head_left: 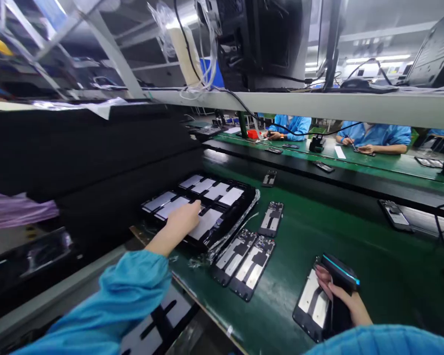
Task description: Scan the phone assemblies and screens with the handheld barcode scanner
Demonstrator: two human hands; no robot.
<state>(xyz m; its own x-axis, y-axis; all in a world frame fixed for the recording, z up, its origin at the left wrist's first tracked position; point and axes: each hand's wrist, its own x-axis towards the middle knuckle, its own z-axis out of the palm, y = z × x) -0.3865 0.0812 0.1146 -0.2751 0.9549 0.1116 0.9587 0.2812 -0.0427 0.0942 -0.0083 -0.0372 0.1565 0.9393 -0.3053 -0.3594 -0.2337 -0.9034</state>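
My left hand (181, 219) reaches over a black tray (231, 224) on the left of the bench, fingers bent together at one of its compartments. What they pinch, if anything, is hidden. Flat silver-white rectangular parts (207, 223) that look like phone batteries lie in the tray's compartments. On the right, my right hand (340, 293) is wrapped round a black handheld scanner (338, 271) with a glowing blue strip. Beneath and beside it lies an opened phone (311, 298), partly covered by the hand and scanner.
Two opened phones (253, 268) lie side by side right of the tray, with another phone (271, 219) behind. A long black ledge (296, 170) crosses the green bench. A shelf (318, 106) with monitors hangs overhead. Co-workers in blue sleeves (387, 138) handle phones opposite.
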